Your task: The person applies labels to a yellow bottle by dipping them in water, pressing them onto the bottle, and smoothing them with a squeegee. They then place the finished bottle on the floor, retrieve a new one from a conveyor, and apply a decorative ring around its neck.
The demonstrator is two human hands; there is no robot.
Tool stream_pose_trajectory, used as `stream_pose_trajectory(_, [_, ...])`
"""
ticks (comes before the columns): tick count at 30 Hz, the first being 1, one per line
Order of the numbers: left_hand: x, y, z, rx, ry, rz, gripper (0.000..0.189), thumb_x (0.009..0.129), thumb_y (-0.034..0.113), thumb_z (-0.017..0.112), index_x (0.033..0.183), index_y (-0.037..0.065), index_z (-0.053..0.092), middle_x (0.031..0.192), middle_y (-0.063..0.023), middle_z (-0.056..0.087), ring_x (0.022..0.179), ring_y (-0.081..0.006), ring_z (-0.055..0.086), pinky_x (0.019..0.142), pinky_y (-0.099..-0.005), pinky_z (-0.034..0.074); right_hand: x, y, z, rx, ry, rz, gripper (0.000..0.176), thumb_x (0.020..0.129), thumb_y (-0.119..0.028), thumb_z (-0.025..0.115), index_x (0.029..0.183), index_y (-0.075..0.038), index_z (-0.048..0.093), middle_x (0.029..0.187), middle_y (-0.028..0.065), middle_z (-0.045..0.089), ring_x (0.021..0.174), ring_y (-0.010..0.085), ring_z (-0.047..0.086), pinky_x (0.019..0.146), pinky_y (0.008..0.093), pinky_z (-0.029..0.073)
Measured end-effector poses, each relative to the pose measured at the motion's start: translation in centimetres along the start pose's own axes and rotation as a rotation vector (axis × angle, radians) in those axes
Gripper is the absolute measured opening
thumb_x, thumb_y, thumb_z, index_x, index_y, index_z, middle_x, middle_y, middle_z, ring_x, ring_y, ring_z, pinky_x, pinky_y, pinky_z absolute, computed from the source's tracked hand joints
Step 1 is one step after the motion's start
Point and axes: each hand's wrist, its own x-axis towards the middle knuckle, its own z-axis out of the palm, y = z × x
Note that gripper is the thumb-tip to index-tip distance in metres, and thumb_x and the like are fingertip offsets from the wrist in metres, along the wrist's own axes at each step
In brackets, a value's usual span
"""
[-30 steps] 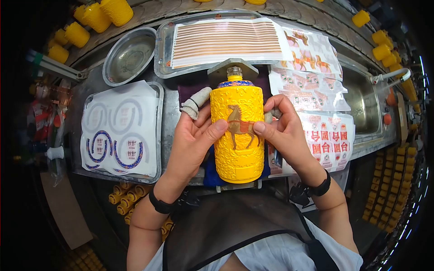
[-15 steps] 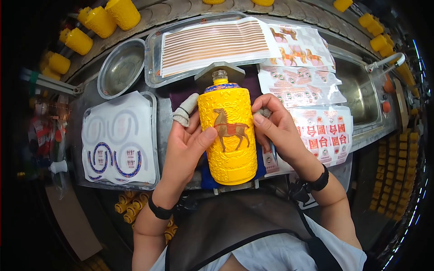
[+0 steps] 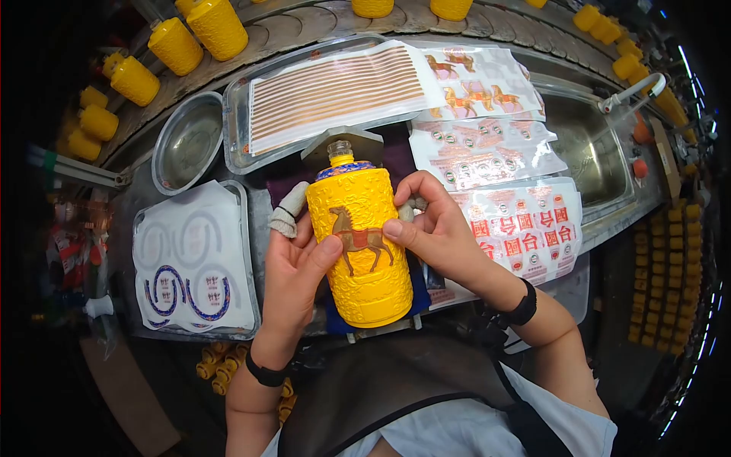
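Note:
A yellow embossed bottle (image 3: 365, 297) with a clear glass neck and a blue patterned shoulder band stands tilted in front of me. On its front sits a brown horse decal (image 3: 361, 239) with a red saddle. My left hand (image 3: 293, 266) grips the bottle's left side, its thumb by the horse's chest. On the right side, my right hand (image 3: 434, 228) holds the bottle with the thumb pressed near the horse's rump. Pale cloth covers a finger on each hand. The fingertips behind the bottle are hidden.
A tray (image 3: 251, 305) with blue curved decals lies left, near a metal bowl (image 3: 188, 145). Behind is a tray (image 3: 236, 148) with a brown-striped sheet. Decal sheets (image 3: 525, 221) lie right, beside a sink (image 3: 586, 152). Yellow bottles (image 3: 217, 30) line the conveyor (image 3: 304, 27).
The bottle and both hands appear a little further left and lower in view, with the bottle slightly more tilted. My right thumb has come onto the bottle's front by the horse's rump.

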Motion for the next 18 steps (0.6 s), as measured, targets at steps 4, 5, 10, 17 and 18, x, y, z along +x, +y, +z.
stream_pose_trajectory(4, [-0.2, -0.1, -0.1, 0.001, -0.012, -0.001, 0.071, 0.09, 0.004, 0.067, 0.148, -0.001, 0.026, 0.148, -0.0204, 0.04, 0.137, -0.0257, 0.043, 0.113, -0.04, 0.037, -0.1, 0.3, -0.1, 0.025, -0.018, 0.006, 0.031, 0.09, -0.014, 0.071, 0.108, -0.011, 0.045, 0.096, -0.006, 0.046, 0.057, -0.0051, 0.037, 0.048, 0.0137, 0.031])
stream_pose_trajectory(5, [-0.1, 0.0, -0.2, -0.004, -0.01, -0.008, 0.071, 0.09, 0.004, 0.067, 0.148, -0.001, 0.026, 0.148, -0.0204, 0.04, 0.137, -0.0257, 0.043, 0.113, -0.0399, 0.037, 0.0, 0.2, -0.1, 0.032, -0.025, 0.023, 0.031, 0.09, -0.015, 0.071, 0.108, -0.011, 0.045, 0.096, -0.006, 0.046, 0.057, -0.0049, 0.037, 0.048, 0.0139, 0.031])
stream_pose_trajectory(10, [-0.1, 0.0, -0.1, 0.0, -0.015, 0.001, 0.071, 0.09, 0.005, 0.067, 0.148, -0.001, 0.026, 0.148, -0.0202, 0.041, 0.137, -0.0258, 0.043, 0.113, -0.0398, 0.037, -0.3, -0.5, -0.1, 0.026, -0.037, 0.039, 0.027, 0.093, -0.017, 0.067, 0.108, -0.01, 0.046, 0.092, -0.0061, 0.046, 0.061, -0.0031, 0.04, 0.051, 0.0149, 0.034])
stream_pose_trajectory(17, [-0.1, -0.1, 0.0, -0.001, -0.016, 0.005, 0.071, 0.09, 0.004, 0.067, 0.148, -0.001, 0.026, 0.148, -0.0202, 0.041, 0.136, -0.0258, 0.043, 0.113, -0.0397, 0.037, -0.3, -0.7, -0.3, 0.143, -0.039, 0.106, 0.024, 0.096, -0.02, 0.064, 0.107, -0.009, 0.046, 0.093, -0.0046, 0.047, 0.064, -0.0014, 0.043, 0.056, 0.0158, 0.036])
stream_pose_trajectory(18, [-0.1, -0.1, -0.1, 0.006, -0.018, 0.007, 0.071, 0.09, 0.004, 0.067, 0.148, -0.001, 0.025, 0.148, -0.0202, 0.041, 0.136, -0.0257, 0.043, 0.113, -0.0396, 0.037, -0.3, -0.7, -0.3, 0.142, -0.036, 0.098, 0.024, 0.096, -0.021, 0.064, 0.107, -0.009, 0.046, 0.092, -0.0045, 0.048, 0.064, -0.0015, 0.043, 0.055, 0.0157, 0.036])
